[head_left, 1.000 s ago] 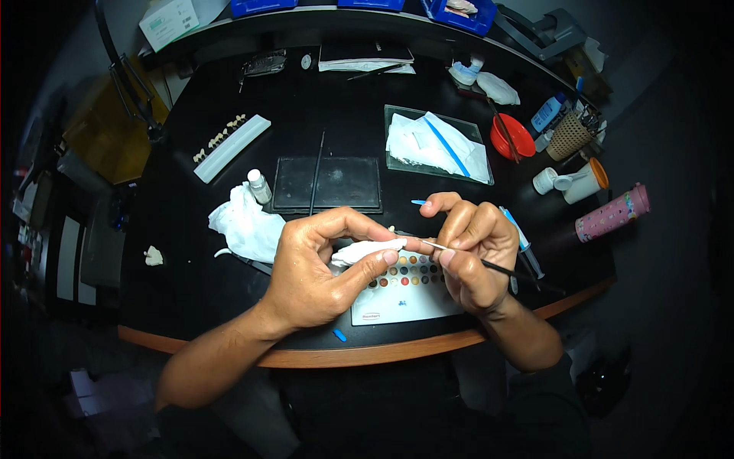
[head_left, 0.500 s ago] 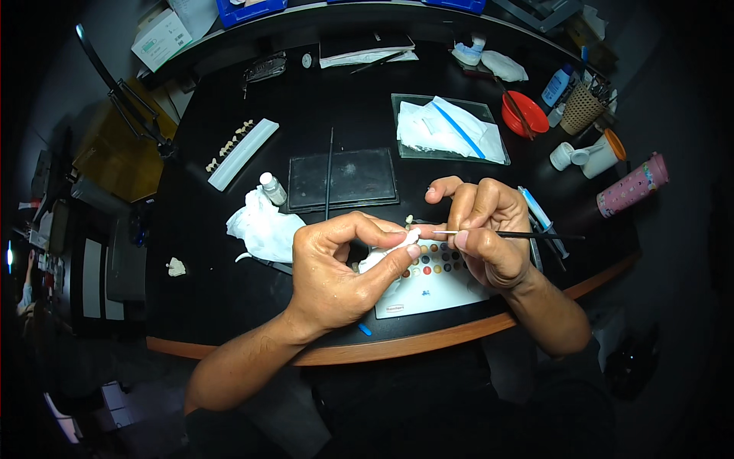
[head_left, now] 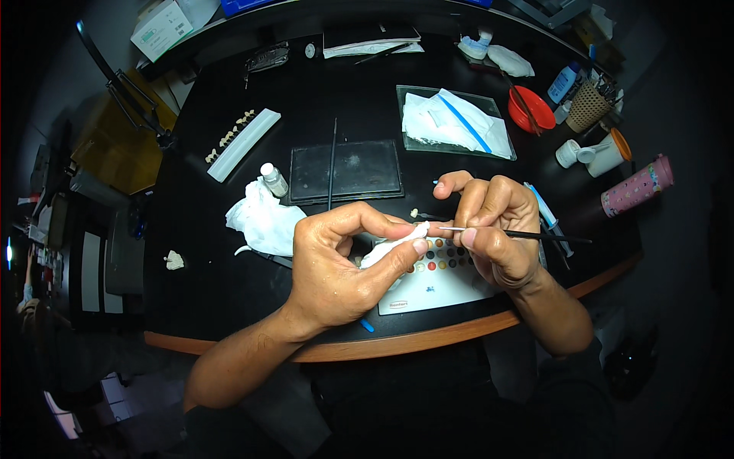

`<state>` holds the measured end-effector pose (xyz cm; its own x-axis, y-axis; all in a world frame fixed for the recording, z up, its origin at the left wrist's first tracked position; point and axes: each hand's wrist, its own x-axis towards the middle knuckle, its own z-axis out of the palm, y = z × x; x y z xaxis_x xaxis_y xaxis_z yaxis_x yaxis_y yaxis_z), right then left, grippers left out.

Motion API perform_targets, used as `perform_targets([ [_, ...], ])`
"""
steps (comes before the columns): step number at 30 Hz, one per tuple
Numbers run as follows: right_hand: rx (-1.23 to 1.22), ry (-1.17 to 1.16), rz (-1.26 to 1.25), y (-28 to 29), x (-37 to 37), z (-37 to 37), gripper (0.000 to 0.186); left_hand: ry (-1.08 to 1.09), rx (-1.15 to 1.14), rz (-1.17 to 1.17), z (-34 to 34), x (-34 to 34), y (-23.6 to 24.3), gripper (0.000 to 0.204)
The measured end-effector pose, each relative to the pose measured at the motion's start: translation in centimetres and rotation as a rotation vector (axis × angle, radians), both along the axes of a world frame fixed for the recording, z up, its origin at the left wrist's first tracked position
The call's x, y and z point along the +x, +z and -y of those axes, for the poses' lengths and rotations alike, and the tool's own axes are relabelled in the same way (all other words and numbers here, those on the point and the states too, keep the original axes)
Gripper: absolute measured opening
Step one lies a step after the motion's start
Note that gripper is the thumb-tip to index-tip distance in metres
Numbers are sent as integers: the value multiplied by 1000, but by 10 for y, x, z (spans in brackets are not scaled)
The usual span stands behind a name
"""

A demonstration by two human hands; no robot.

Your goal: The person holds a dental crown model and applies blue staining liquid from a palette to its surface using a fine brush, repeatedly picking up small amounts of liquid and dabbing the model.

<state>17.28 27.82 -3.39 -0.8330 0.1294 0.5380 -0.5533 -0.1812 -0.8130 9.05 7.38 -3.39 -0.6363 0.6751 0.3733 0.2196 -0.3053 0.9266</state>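
My left hand (head_left: 344,268) is closed, with thumb and fingertips pinching a folded white tissue (head_left: 388,249). In my right hand (head_left: 501,229), a thin dark-handled brush (head_left: 562,238) is held like a pen. Its pale tip points left and lies beside the tissue's end; I cannot tell whether they touch. Beneath both hands is a white palette card (head_left: 417,301) with rows of coloured round dots, partly covered by the fingers. A small cream tooth-shaped piece (head_left: 414,213) shows just beyond the fingertips.
Left of my hands lie a crumpled tissue (head_left: 264,222) and a small white-capped bottle (head_left: 273,180). Beyond them are a dark flat case (head_left: 352,170) with another brush (head_left: 332,157) across it and a strip of tooth models (head_left: 245,145). To the right stand a red bowl (head_left: 543,116) and a pink bottle (head_left: 637,186).
The whole view has shifted slightly. The tissue's end has come closer to the brush tip; both hands keep the same grip.
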Motion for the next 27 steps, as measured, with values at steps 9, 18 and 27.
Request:
perform_targets([
  [9,-23,-5,43,-3,1,-1,17,42,15,62,-3,2,3,12],
  [18,-53,7,65,3,3,2,19,11,-65,45,1,0,5,14],
  [27,-10,16,59,-1,4,-2,18,7,-58,70,1,1,6,14],
])
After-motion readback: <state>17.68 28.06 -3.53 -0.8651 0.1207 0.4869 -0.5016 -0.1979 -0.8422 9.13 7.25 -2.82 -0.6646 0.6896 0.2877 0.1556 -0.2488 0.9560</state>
